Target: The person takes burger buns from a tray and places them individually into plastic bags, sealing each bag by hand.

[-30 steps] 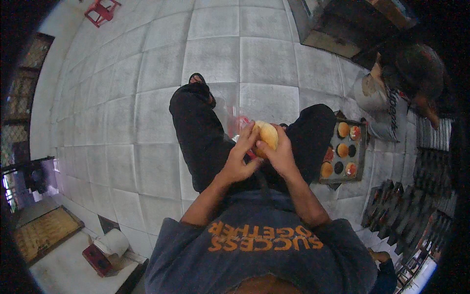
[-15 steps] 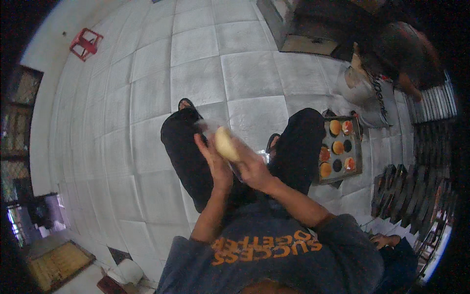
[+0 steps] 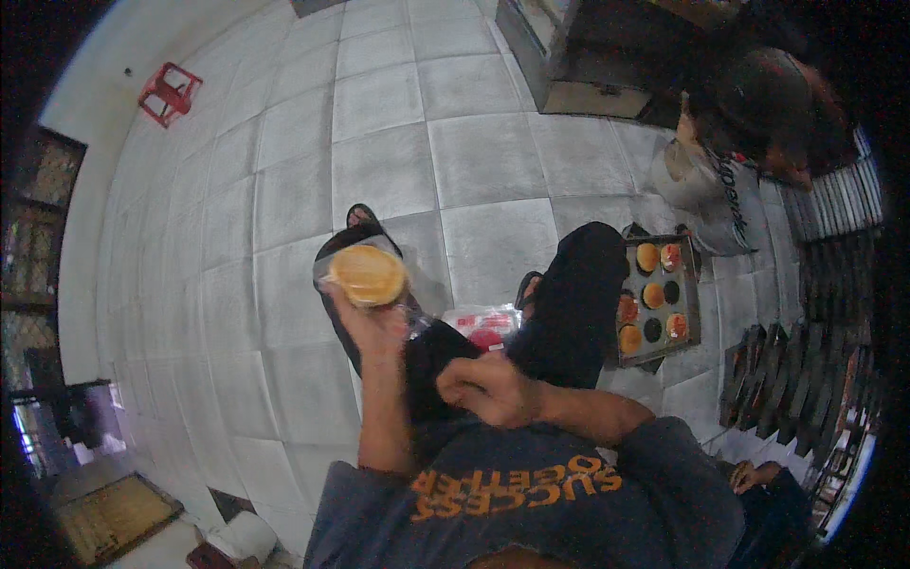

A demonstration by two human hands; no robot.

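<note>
A round golden bun (image 3: 368,275) in a clear plastic bag is in my left hand (image 3: 368,321), held up over my left thigh. The bag's loose clear film hangs past the bun's edges and beside my wrist. My right hand (image 3: 493,389) is curled closed above my lap, apart from the bun; what its fingers hold, if anything, is hidden. Between my legs lies a clear and red plastic packet (image 3: 483,324). To the right of my right knee, a metal baking tray (image 3: 695,322) holds several round buns, some golden and some reddish under film, among dark round moulds.
A person (image 3: 787,114) bends at the upper right beside a white sack (image 3: 725,223). Dark stacked trays or racks (image 3: 773,379) stand at the right. A red stool (image 3: 171,95) is far left, a yellowish tray (image 3: 118,512) lower left. Another person's hand (image 3: 754,476) shows lower right.
My left hand has moved left with the bagged bun, now turned face up. My right hand has let go of it and drawn back toward my lap, uncovering the packet between my legs.
</note>
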